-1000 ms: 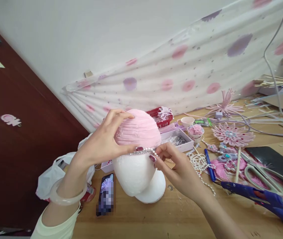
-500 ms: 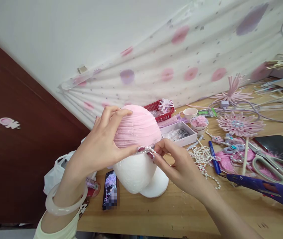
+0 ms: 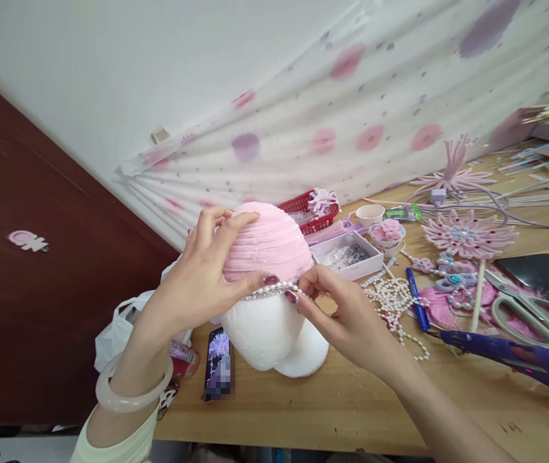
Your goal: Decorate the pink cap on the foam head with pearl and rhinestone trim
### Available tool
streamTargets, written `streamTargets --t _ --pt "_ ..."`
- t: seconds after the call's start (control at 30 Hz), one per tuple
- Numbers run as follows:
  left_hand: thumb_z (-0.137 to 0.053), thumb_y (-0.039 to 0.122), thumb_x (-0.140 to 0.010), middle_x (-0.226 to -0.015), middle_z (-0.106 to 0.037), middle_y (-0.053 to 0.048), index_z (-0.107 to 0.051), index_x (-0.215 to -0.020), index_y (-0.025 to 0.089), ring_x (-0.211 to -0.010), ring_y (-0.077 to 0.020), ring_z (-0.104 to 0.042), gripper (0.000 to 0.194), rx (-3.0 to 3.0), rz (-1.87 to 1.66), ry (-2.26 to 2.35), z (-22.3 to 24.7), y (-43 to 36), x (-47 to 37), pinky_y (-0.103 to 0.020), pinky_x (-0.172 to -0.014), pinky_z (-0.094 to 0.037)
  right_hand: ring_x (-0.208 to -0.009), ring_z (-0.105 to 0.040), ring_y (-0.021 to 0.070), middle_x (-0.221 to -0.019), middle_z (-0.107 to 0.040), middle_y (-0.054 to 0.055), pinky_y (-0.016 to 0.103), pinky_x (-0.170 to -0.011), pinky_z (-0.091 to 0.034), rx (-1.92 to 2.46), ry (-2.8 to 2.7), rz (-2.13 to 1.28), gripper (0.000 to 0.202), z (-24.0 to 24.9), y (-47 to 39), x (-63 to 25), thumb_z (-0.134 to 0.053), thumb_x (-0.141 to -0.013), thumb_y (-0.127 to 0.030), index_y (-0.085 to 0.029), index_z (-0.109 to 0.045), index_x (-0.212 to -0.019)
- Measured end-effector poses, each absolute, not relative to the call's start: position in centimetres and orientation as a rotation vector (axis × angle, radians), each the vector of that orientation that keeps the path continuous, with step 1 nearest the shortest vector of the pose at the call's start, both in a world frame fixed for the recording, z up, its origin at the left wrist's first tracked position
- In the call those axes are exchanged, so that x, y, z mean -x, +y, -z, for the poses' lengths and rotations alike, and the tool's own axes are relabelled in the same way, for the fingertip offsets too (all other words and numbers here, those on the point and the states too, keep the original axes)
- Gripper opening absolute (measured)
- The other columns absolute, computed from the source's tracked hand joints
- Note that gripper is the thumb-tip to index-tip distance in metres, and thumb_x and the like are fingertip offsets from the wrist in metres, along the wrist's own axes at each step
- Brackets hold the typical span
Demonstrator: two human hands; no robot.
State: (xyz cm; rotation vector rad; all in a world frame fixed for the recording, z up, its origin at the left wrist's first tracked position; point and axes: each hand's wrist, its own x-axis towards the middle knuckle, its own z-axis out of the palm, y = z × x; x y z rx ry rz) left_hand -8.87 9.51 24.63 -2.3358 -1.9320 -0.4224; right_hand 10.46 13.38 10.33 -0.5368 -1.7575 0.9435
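Head cam: L hand (image 3: 201, 267) spread wide on pink cap (image 3: 269, 247) atop white foam head (image 3: 262, 334); R hand (image 3: 339, 312) pinches pearl string (image 3: 286, 286) at cap's rim, nr box (image 3: 349, 254) on bench (image 3: 303, 411).

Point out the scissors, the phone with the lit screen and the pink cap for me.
Scissors (image 3: 541, 325): head view, handle.
Phone (image 3: 218, 348): head view, screen.
Pink cap (image 3: 274, 247): head view, ribbed front.

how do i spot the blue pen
On the wooden table, find the white foam head. Right of it lies a heap of pearl strings with the blue pen along its right side. It is slim and straight, unlike the bulky blue glue gun.
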Motion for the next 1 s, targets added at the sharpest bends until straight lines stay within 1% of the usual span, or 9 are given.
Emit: streamTargets --t 0.1,0.3,0.4,0.5,0.63,0.73,0.83,0.93,1.0 --pt "-0.073 0.055 -0.08 -0.144 -0.035 -0.007 -0.04 -0.143 0.039 -0.141 -0.0396 -0.038 0.073 2.313 0.432 -1.912 -24.3 9.5 8.8 -0.065 -0.12 -0.031 -0.071 -0.06 0.0134 -0.079 -0.065 -0.001 0.026 -0.063 -0.044 0.552 -1.762 -0.952 0.009 -10.3 13.3 -10.5 -0.056 -0.099 -0.025 -0.024 -0.054 -0.09" --pt "-0.075 0.062 -0.078 -0.145 -0.035 -0.008 -0.043 -0.143 0.037 -0.142 -0.0394 -0.037 0.076 2.293 0.477 -1.894 -23.7 9.9 9.2 -0.064 -0.121 -0.03 -0.072 -0.061 0.0139 -0.08 -0.066 0.0 0.026 -0.064 -0.046 0.532 -1.746 -0.951 0.01 -10.3 13.4 -10.1 -0.055 -0.099 -0.026 -0.024 -0.054 -0.089" --pt "-0.06 0.07 -0.087 -0.145 -0.034 -0.011 -0.044 -0.146 0.031 -0.143 -0.0374 -0.036 0.073 2.367 0.497 -1.854 -24.1 9.9 9.5 -0.061 -0.123 -0.028 -0.071 -0.061 0.0143 -0.079 -0.066 0.0 0.027 -0.063 -0.047 0.549 -1.745 -0.927 0.011 -10.2 13.5 -10.1 -0.055 -0.099 -0.027 -0.024 -0.054 -0.089" --pt "-0.044 0.075 -0.093 -0.143 -0.037 -0.012 -0.048 -0.148 0.03 -0.143 -0.0332 -0.038 0.072 2.502 0.518 -1.849 -24.8 9.8 10.1 -0.056 -0.124 -0.03 -0.069 -0.061 0.0149 -0.077 -0.066 0.0 0.027 -0.062 -0.047 0.551 -1.764 -0.886 0.012 -10.1 13.6 -10.4 -0.057 -0.099 -0.029 -0.024 -0.055 -0.088" --pt "-0.058 0.072 -0.089 -0.147 -0.036 -0.012 -0.046 -0.152 0.03 -0.147 -0.0318 -0.036 0.077 2.623 0.511 -1.805 -25.1 10.1 11.2 -0.051 -0.127 -0.03 -0.066 -0.059 0.0149 -0.075 -0.064 0.0 0.026 -0.06 -0.046 0.562 -1.756 -0.814 0.012 -9.9 13.8 -10.7 -0.058 -0.099 -0.029 -0.025 -0.057 -0.087" --pt "-0.072 0.062 -0.083 -0.151 -0.033 -0.01 -0.045 -0.153 0.035 -0.149 -0.0326 -0.034 0.079 2.653 0.544 -1.78 -24.5 10.4 11.8 -0.052 -0.128 -0.027 -0.065 -0.059 0.0155 -0.074 -0.063 0.0 0.027 -0.059 -0.047 0.579 -1.735 -0.785 0.013 -9.7 13.7 -10.7 -0.059 -0.098 -0.029 -0.025 -0.058 -0.086" --pt "-0.081 0.058 -0.077 -0.153 -0.033 -0.009 -0.047 -0.151 0.038 -0.15 -0.0342 -0.033 0.084 2.658 0.594 -1.802 -23.9 10.5 12.1 -0.055 -0.128 -0.027 -0.064 -0.058 0.0147 -0.072 -0.062 -0.001 0.026 -0.058 -0.047 0.568 -1.721 -0.771 0.014 -9.4 13.7 -10.5 -0.06 -0.098 -0.029 -0.025 -0.059 -0.084" --pt "-0.084 0.061 -0.072 -0.155 -0.037 -0.009 -0.051 -0.15 0.036 -0.152 -0.0344 -0.033 0.087 2.693 0.682 -1.77 -23.6 10.9 12.7 -0.055 -0.129 -0.027 -0.064 -0.059 0.0141 -0.072 -0.061 -0.001 0.025 -0.057 -0.047 0.56 -1.698 -0.768 0.016 -9.1 13.9 -10.3 -0.061 -0.099 -0.031 -0.025 -0.059 -0.085" --pt "-0.073 0.065 -0.083 -0.157 -0.042 -0.008 -0.054 -0.148 0.035 -0.154 -0.0313 -0.033 0.074 2.798 0.872 -1.665 -23.2 11.4 13.4 -0.052 -0.13 -0.024 -0.063 -0.058 0.0141 -0.072 -0.06 -0.001 0.025 -0.057 -0.047 0.58 -1.684 -0.769 0.017 -8.7 14.1 -10.3 -0.061 -0.1 -0.033 -0.025 -0.058 -0.086"
